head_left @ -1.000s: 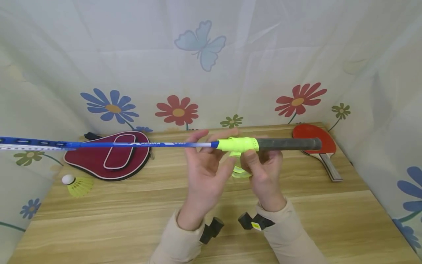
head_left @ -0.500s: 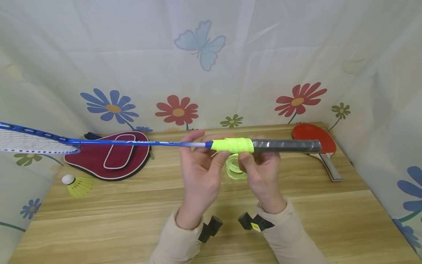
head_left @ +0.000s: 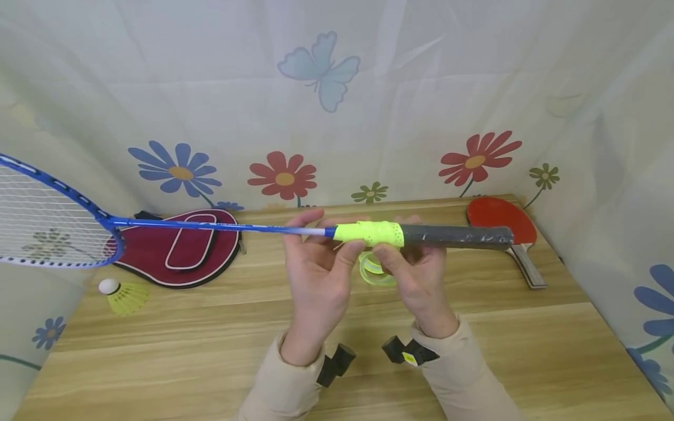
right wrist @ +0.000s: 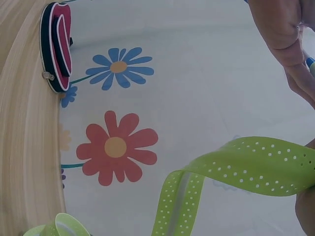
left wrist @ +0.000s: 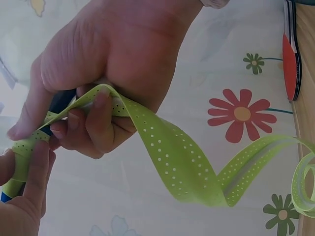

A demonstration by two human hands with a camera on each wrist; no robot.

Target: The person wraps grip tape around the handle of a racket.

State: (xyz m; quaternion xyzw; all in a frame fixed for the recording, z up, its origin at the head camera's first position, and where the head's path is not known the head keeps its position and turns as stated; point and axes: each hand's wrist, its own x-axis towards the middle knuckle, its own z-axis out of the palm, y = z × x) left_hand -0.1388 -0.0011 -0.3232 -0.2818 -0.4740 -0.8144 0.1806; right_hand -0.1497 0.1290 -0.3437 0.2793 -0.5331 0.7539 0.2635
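A badminton racket (head_left: 253, 228) is held level above the desk (head_left: 210, 362), toward the desk's far edge, with its head pointing left. In the last 1 s it turns on its long axis: the blue frame (head_left: 79, 199), nearly edge-on 1 s ago, now opens to show white strings (head_left: 47, 216), part of the head running out of view. The turn seems to roll yellow-green tape (left wrist: 162, 157) onto the handle (head_left: 458, 237); the covered stretch looks about as long as before, so the gain is probably small and much winding appears left.

The left hand (head_left: 318, 275) grips the racket at the wrap's left end, beside the blue cone (head_left: 330, 232). The right hand (head_left: 418, 278) pinches the wrap's right end, its fingers curled; in the left wrist view, loose tape passes over them, twists and runs to a coil (left wrist: 297, 196) on the desk, near the far edge.

The wrap (head_left: 368, 232) is bright, pierced with small holes, its turns overlapping. To its right the handle is bare, dark grey, with pale scuffs near the butt.
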